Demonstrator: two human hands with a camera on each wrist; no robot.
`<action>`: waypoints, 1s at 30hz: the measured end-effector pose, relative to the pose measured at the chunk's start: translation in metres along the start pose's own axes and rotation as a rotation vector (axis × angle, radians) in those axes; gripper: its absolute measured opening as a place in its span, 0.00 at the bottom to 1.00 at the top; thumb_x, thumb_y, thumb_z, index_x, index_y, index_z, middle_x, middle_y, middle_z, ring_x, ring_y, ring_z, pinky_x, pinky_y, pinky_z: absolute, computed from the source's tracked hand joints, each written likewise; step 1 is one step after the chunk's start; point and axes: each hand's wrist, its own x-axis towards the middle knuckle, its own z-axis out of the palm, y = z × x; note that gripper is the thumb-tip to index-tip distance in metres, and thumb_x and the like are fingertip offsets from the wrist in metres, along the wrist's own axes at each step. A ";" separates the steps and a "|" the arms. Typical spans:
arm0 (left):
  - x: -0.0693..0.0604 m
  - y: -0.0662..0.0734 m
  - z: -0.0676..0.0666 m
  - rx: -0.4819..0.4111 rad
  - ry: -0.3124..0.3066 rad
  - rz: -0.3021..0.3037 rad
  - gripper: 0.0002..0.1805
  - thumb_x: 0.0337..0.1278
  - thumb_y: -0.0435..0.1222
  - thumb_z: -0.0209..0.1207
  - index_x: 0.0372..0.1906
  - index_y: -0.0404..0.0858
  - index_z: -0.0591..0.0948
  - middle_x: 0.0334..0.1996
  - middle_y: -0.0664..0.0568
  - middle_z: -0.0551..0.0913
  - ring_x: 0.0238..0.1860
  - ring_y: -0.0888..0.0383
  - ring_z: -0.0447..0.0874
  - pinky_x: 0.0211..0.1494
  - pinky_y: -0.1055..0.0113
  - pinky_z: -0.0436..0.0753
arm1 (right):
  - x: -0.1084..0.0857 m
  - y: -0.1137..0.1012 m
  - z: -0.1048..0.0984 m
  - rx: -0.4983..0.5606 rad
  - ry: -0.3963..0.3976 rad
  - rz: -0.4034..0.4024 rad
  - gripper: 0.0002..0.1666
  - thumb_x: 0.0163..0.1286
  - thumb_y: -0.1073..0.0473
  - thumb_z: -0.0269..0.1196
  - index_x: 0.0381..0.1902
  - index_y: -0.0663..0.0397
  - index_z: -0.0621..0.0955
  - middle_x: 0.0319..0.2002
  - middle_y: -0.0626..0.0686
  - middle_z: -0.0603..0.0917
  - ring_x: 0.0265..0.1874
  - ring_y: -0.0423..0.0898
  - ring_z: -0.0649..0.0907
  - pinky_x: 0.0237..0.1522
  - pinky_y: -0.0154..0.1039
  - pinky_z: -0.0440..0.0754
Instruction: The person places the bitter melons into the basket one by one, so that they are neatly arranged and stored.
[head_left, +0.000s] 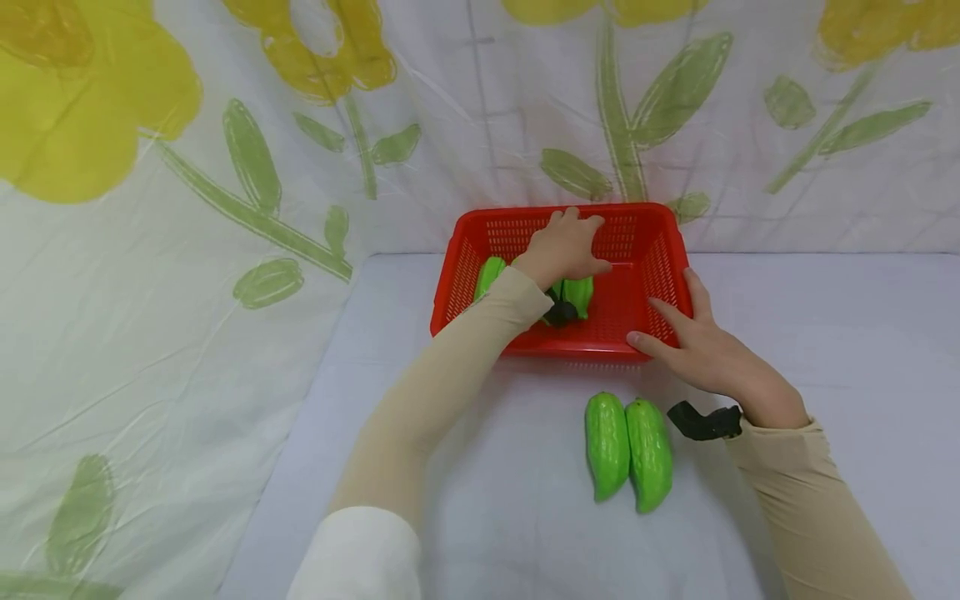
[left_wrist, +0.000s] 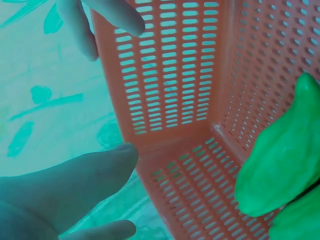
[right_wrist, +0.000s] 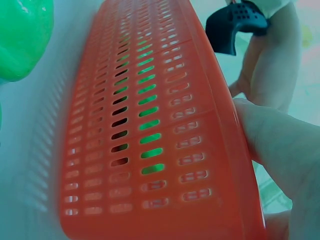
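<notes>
My left hand (head_left: 566, 247) hovers over the red plastic basket (head_left: 555, 348), its fingers spread and nothing between them. In the left wrist view, the thumb of this left hand (left_wrist: 75, 187) points toward the basket wall (left_wrist: 170, 65). Bright green bitter melons (head_left: 577, 296) lie in the left and middle of the basket, partly hidden by my forearm. At the front right corner, my right hand (head_left: 705, 350) holds the basket rim, with thumb and a finger reaching over it. Two more bitter melons, one left (head_left: 607, 446) and one right (head_left: 650, 454), lie side by side in front.
A pale cloth covers the table (head_left: 510, 500). Behind the basket hangs a white curtain (head_left: 465, 125) with yellow flowers, close to its back rim. Small black mounts sit at the left wrist (head_left: 561, 313) and right wrist (head_left: 705, 421).
</notes>
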 end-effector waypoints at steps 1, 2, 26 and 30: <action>-0.002 0.000 -0.001 0.000 0.000 0.003 0.45 0.68 0.60 0.60 0.84 0.56 0.56 0.82 0.49 0.55 0.80 0.50 0.55 0.74 0.50 0.74 | 0.000 0.000 0.000 0.000 0.000 0.001 0.58 0.75 0.26 0.51 0.83 0.61 0.52 0.80 0.60 0.16 0.69 0.80 0.65 0.56 0.75 0.76; -0.003 0.000 -0.001 0.000 0.000 0.005 0.45 0.69 0.60 0.59 0.84 0.56 0.56 0.82 0.49 0.55 0.80 0.50 0.55 0.74 0.50 0.74 | 0.000 0.000 0.000 0.001 0.000 0.002 0.58 0.75 0.25 0.51 0.83 0.61 0.52 0.80 0.60 0.16 0.69 0.80 0.65 0.57 0.75 0.76; -0.092 -0.003 -0.007 -0.153 0.221 0.180 0.45 0.66 0.60 0.63 0.83 0.53 0.60 0.77 0.49 0.64 0.72 0.52 0.67 0.56 0.56 0.88 | 0.000 0.001 0.002 0.002 0.004 -0.014 0.58 0.75 0.27 0.52 0.83 0.62 0.51 0.80 0.61 0.16 0.69 0.80 0.64 0.56 0.75 0.77; -0.113 -0.004 0.002 -0.179 0.291 0.236 0.44 0.66 0.58 0.64 0.81 0.50 0.63 0.75 0.47 0.67 0.72 0.51 0.69 0.60 0.56 0.86 | 0.000 0.001 0.000 0.004 0.003 -0.013 0.58 0.76 0.27 0.51 0.83 0.62 0.51 0.80 0.61 0.16 0.68 0.81 0.64 0.56 0.75 0.77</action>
